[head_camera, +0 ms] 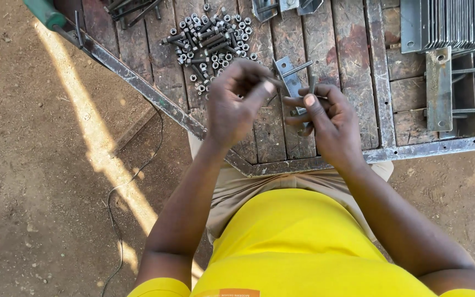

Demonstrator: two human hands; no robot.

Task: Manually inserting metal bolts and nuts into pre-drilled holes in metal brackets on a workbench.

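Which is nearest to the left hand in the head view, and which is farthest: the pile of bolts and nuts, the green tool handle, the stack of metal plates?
From the left hand:
1. Pile of bolts and nuts, just above it on the table.
2. Green tool handle, top left corner.
3. Stack of metal plates, top right, beyond the right hand.

Yellow shirt (pixel 298 242), grey bolts (pixel 210 38), brown table (pixel 347 49)

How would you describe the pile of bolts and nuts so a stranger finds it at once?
Start at the wooden plank table with its metal frame. Near its far left part, just beyond the left hand, lies the pile of bolts and nuts. Unlike the flat metal plates stacked at right, it is small, loose pieces.
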